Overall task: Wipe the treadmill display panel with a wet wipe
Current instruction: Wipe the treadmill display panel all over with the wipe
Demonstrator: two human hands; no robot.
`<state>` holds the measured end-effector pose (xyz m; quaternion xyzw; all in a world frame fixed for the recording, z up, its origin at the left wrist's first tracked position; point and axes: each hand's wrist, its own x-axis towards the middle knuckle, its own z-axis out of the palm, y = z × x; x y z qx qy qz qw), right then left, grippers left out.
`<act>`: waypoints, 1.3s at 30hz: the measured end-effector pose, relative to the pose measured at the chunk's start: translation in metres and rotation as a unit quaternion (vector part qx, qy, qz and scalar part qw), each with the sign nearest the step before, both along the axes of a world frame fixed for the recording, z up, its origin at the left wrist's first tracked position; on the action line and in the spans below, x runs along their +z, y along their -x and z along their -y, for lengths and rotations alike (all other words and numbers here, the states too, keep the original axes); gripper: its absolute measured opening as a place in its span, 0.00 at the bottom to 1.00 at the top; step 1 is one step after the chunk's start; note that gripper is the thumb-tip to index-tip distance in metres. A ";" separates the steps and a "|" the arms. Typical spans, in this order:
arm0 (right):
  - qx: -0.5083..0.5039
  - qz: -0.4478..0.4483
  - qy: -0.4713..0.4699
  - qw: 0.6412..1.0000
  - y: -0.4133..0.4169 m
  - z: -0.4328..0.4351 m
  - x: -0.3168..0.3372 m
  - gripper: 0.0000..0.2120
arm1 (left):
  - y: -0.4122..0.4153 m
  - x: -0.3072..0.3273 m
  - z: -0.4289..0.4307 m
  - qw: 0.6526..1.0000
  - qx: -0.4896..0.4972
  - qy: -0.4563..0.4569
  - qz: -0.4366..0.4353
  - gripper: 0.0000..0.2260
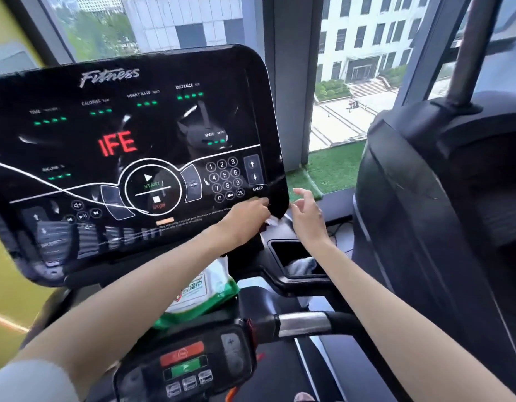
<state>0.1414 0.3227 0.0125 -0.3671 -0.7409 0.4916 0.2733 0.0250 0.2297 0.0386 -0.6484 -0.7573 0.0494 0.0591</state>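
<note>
The black treadmill display panel [77, 140] fills the left and middle of the view, lit with red "IFE" and green dashes. My left hand [245, 219] is at the panel's lower right corner, just under the number keypad, and grips a crumpled white wet wipe [275, 221], of which only a small bit shows. My right hand [307, 216] hovers just right of that corner with fingers spread and relaxed, holding nothing. It is close to the wipe, and I cannot tell if they touch.
A green and white wet wipe pack [199, 288] lies on the console under my left forearm. A cup tray [291, 250] below my right hand holds a pale cloth. A handlebar control box [187, 369] is near me. Another dark machine [439, 198] stands at right, windows behind.
</note>
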 end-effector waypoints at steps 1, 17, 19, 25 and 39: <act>-0.006 0.003 -0.021 1.000 -0.001 0.005 -0.001 0.18 | 0.006 -0.002 0.008 1.000 0.009 -0.019 0.022 0.12; 0.098 0.009 -0.214 0.972 0.072 0.151 -0.011 0.21 | 0.078 -0.003 0.155 0.998 0.042 -0.034 0.035 0.19; 0.117 0.024 -0.220 0.968 0.080 0.172 -0.012 0.20 | 0.094 -0.005 0.178 0.997 0.040 -0.036 0.055 0.20; 0.153 0.037 -0.245 0.957 0.106 0.229 -0.013 0.19 | 0.131 -0.011 0.242 0.993 0.068 -0.044 0.082 0.21; 0.172 0.049 -0.252 0.951 0.142 0.287 -0.023 0.20 | 0.165 -0.029 0.361 0.975 0.119 -0.174 0.073 0.23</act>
